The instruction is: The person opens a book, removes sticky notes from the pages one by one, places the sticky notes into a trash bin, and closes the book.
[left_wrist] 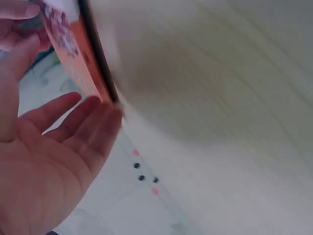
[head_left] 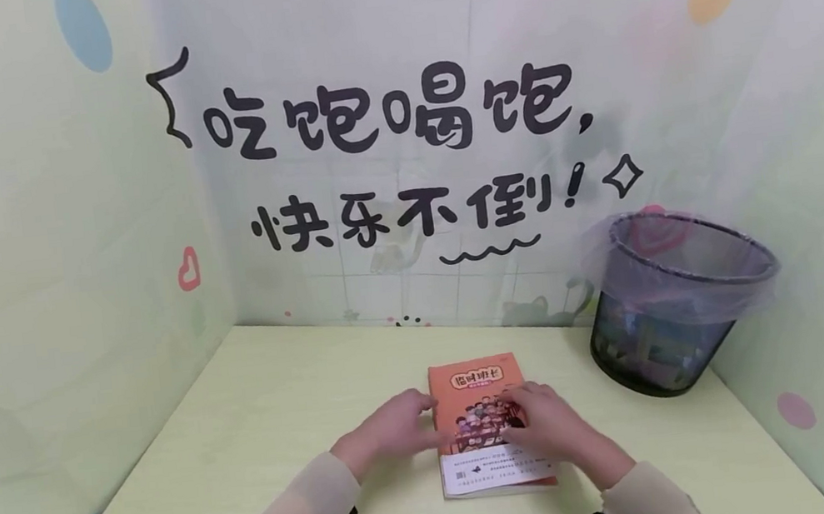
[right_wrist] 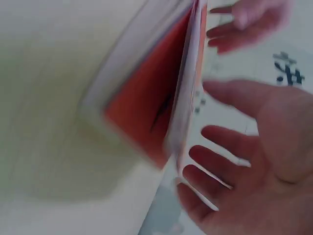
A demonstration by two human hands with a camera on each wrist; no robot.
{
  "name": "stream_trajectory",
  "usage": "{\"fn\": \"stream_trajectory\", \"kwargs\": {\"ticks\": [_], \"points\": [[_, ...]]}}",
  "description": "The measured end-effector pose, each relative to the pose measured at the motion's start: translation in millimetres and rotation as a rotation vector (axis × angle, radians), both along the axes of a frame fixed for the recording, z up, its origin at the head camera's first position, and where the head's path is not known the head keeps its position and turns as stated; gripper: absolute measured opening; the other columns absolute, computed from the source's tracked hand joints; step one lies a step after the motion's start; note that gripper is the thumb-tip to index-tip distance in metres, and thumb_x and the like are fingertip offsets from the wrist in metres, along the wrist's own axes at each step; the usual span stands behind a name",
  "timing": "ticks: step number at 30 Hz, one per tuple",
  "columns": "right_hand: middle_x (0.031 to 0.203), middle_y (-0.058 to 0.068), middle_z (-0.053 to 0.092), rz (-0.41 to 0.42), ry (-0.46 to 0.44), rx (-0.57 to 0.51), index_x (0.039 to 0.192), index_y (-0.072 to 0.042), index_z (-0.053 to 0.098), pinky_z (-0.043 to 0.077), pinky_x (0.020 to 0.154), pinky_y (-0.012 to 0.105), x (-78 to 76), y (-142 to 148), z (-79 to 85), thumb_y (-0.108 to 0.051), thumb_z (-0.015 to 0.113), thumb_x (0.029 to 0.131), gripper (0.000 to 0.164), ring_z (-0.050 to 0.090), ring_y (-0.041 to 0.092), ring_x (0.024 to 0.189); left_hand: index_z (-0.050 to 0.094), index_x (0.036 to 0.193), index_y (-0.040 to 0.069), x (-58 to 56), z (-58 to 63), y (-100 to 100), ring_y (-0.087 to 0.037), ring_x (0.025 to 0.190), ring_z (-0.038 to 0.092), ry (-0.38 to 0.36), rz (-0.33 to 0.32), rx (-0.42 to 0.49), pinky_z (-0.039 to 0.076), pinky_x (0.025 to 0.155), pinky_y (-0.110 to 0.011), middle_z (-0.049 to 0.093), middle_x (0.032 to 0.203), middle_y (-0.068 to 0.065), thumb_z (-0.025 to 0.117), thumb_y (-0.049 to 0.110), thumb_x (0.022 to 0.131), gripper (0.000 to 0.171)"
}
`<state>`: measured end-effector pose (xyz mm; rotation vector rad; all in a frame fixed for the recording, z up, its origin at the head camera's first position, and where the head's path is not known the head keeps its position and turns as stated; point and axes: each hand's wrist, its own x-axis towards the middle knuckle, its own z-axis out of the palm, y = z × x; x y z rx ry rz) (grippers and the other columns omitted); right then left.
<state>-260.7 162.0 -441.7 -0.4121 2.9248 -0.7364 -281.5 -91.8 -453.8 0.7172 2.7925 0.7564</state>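
Note:
An orange book (head_left: 477, 409) with cartoon children on its cover and a white band across the near end lies on the table in the head view. My left hand (head_left: 388, 431) is beside its left edge, fingers extended, fingertips close to the spine in the left wrist view. Over the right edge is my right hand (head_left: 550, 422). The right wrist view shows its fingers loosely spread along the free edge of the front cover (right_wrist: 188, 93), which stands slightly raised from an orange inner page (right_wrist: 146, 107). Whether those fingertips touch the cover I cannot tell.
A dark waste bin (head_left: 672, 330) with a translucent purple liner stands at the back right of the pale yellow table (head_left: 262, 407). Printed sheeting (head_left: 402, 166) with large black characters forms the back wall, and similar sheets close off both sides.

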Motion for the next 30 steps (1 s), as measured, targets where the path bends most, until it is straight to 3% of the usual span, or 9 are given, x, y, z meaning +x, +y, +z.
{"fn": "stream_trajectory", "kwargs": {"ticks": [2, 5, 10, 21, 30], "points": [[0.14, 0.01, 0.05, 0.005, -0.045, 0.079, 0.138, -0.012, 0.057, 0.03, 0.103, 0.067, 0.0, 17, -1.9, -0.036, 0.085, 0.078, 0.071, 0.037, 0.034, 0.13, 0.054, 0.137, 0.0, 7.1, -1.1, 4, -0.026, 0.119, 0.051, 0.039, -0.067, -0.145, 0.045, 0.101, -0.043, 0.053, 0.136, -0.014, 0.078, 0.064, 0.073, 0.093], [0.148, 0.01, 0.042, 0.035, -0.156, 0.125, 0.145, -0.012, 0.05, 0.021, 0.102, 0.074, -1.0, 29, -8.2, -0.049, 0.085, 0.073, 0.088, 0.024, 0.037, 0.137, 0.049, 0.142, 0.002, 15.2, -2.1, 7, -0.03, 0.133, 0.036, 0.069, -0.116, -0.312, 0.033, 0.11, -0.046, 0.04, 0.148, -0.016, 0.075, 0.076, 0.062, 0.112], [0.149, 0.009, 0.041, 0.068, -0.14, 0.164, 0.146, -0.009, 0.048, 0.025, 0.101, 0.072, -2.8, 22, -21.0, -0.061, 0.081, 0.069, 0.098, 0.023, 0.039, 0.137, 0.047, 0.144, 0.003, 18.2, -0.1, 0, -0.03, 0.137, 0.027, 0.095, -0.103, -0.418, 0.025, 0.113, -0.052, 0.037, 0.151, -0.014, 0.077, 0.073, 0.063, 0.111], [0.15, 0.009, 0.04, 0.045, -0.106, 0.189, 0.146, -0.009, 0.048, 0.026, 0.101, 0.07, -2.2, 11, -23.2, -0.064, 0.078, 0.07, 0.099, 0.025, 0.039, 0.136, 0.034, 0.152, 0.005, 10.1, -3.5, -19, -0.029, 0.14, 0.02, 0.002, -0.13, -0.34, 0.019, 0.115, -0.051, 0.023, 0.157, -0.012, 0.074, 0.071, 0.068, 0.114], [0.152, 0.009, 0.037, 0.041, -0.112, 0.138, 0.147, -0.012, 0.046, 0.023, 0.102, 0.072, -0.7, 14, -29.3, -0.067, 0.073, 0.075, 0.095, 0.025, 0.037, 0.137, 0.028, 0.154, 0.006, 9.7, -11.4, -27, -0.029, 0.141, 0.017, -0.056, -0.114, -0.228, 0.02, 0.115, -0.051, 0.018, 0.159, -0.01, 0.072, 0.07, 0.07, 0.115]]}}
